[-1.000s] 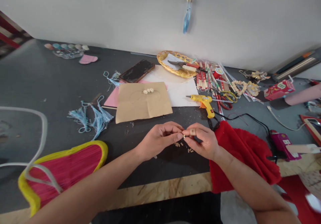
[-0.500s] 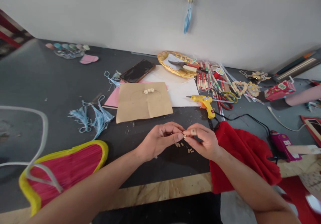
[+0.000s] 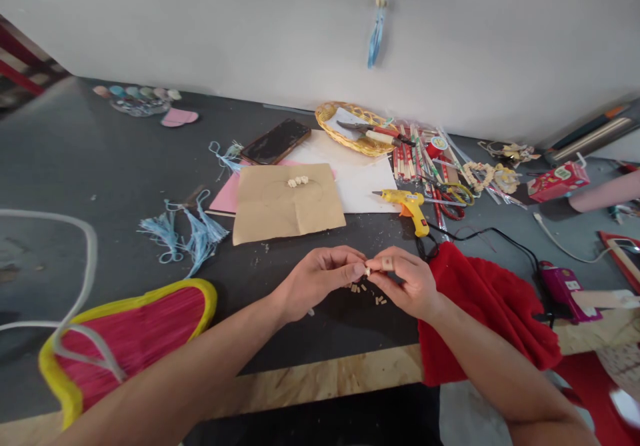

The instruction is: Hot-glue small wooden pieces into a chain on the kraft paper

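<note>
In the head view, the step in hand looks like fine fingertip work: the left hand (image 3: pixel 320 279) and right hand (image 3: pixel 413 279) meet just right of centre in the lower half of the frame, over the dark tabletop (image 3: pixel 320 343). Between their fingertips sits a small pale piece (image 3: pixel 367 271); the grip of each hand is a narrow pinch on it, though the fingers cover most of its shape. The work seems to call for an exact, light touch, with the two pinches lined up so the piece neither slips nor twists.

The left forearm (image 3: pixel 200 366) slants up from the lower left corner, the right forearm (image 3: pixel 490 359) from the lower right. Both hands bend inward, thumbs on the near side, the other fingers curled.

Just below the hands lie loose little pieces (image 3: pixel 381 301). Above and left, at mid-frame, a pale bead cluster (image 3: pixel 298 181) rests on brown paper (image 3: pixel 265 213). Right of centre lies a yellow glue gun (image 3: pixel 411 207), and a red cloth (image 3: pixel 480 306) lies by the right wrist.
</note>
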Action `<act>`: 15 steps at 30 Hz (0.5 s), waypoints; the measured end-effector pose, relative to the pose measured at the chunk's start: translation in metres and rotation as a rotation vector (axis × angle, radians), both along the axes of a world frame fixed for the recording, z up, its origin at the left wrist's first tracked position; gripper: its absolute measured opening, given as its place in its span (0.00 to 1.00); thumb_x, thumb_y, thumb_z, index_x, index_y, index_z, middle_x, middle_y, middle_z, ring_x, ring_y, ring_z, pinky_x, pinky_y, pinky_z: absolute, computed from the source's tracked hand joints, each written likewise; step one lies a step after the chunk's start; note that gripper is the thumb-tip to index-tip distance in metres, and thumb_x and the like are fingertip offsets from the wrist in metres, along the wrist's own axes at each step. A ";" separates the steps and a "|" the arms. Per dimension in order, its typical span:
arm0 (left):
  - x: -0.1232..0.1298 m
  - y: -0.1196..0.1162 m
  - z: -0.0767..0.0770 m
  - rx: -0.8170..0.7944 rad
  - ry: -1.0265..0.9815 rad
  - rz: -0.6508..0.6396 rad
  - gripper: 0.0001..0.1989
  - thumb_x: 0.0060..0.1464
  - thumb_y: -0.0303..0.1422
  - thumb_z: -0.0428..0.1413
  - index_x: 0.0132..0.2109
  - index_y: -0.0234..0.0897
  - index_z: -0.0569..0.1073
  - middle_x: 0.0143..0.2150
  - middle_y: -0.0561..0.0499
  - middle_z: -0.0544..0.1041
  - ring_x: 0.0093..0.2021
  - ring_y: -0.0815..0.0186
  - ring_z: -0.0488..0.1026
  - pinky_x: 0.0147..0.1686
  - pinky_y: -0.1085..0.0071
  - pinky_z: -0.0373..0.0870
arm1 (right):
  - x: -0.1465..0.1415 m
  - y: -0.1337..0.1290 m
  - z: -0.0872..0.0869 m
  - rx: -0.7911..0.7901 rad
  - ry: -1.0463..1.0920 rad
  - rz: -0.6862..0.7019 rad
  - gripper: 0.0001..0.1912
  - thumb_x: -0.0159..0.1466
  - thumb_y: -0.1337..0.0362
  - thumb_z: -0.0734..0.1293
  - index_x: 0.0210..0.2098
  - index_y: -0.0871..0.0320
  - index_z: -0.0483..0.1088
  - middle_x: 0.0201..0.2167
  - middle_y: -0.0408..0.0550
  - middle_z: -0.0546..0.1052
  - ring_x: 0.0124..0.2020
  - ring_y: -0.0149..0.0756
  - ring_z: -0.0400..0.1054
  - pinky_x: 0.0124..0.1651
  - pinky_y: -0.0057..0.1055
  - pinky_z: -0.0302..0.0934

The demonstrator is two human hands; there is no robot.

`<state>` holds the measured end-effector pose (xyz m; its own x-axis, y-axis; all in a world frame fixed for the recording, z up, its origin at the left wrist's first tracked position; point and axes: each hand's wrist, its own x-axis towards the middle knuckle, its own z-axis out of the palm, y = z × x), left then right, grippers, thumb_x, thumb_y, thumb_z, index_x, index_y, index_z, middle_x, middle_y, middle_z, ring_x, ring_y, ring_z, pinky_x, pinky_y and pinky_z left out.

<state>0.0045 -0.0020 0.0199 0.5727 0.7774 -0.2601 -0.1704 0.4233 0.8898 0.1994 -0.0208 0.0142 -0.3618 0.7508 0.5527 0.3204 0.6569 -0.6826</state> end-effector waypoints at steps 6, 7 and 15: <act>0.000 0.001 0.002 0.040 -0.003 -0.015 0.09 0.50 0.36 0.63 0.31 0.32 0.80 0.38 0.50 0.72 0.34 0.71 0.67 0.35 0.74 0.63 | 0.000 0.000 0.000 0.022 0.012 0.017 0.08 0.63 0.71 0.67 0.42 0.59 0.74 0.32 0.51 0.77 0.33 0.32 0.73 0.36 0.28 0.72; -0.001 0.001 0.002 0.049 -0.003 -0.016 0.09 0.50 0.36 0.63 0.31 0.33 0.80 0.38 0.50 0.72 0.34 0.71 0.67 0.36 0.74 0.63 | 0.000 0.000 0.000 0.023 0.017 0.018 0.08 0.63 0.71 0.67 0.42 0.59 0.74 0.33 0.51 0.77 0.33 0.32 0.73 0.36 0.28 0.72; -0.002 0.000 0.004 0.115 0.021 -0.026 0.08 0.52 0.35 0.62 0.31 0.33 0.80 0.38 0.49 0.73 0.36 0.70 0.69 0.38 0.74 0.63 | -0.001 -0.001 -0.001 0.029 0.027 0.020 0.08 0.63 0.71 0.67 0.42 0.58 0.74 0.33 0.50 0.77 0.33 0.31 0.73 0.35 0.27 0.72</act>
